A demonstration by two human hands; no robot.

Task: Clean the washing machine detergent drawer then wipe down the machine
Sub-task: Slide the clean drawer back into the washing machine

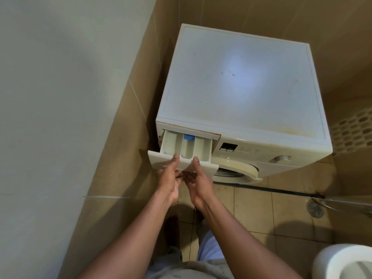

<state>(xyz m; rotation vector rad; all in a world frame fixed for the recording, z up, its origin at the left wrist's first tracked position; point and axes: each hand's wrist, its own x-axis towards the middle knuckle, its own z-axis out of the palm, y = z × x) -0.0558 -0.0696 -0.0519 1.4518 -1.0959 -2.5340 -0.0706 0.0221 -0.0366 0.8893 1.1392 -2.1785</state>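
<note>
Head view looks down on a washer [241, 93] standing in a tiled corner, its drawer [187, 146] pulled out from the upper left of the front panel. Both hands grip the drawer's front panel from below. The left hand [168, 178] has its thumb lying over the top edge of the panel, near the wall between the left and middle compartments, with the fingers curled under the panel. The right hand [199, 182] mirrors it: thumb over the top edge near the right compartment, fingers hooked beneath. The fingertips of the two hands nearly meet under the panel. Both palms face up and inward, wrists bent back slightly, forearms reaching forward and converging from the lower frame.

Three compartments show inside the drawer, and a blue insert [189, 137] sits at the back of the middle one. Right of the drawer are a display [228, 147] and a dial [281, 158]; below them is the door [237, 170]. A floor drain [315, 208] lies to the right.
</note>
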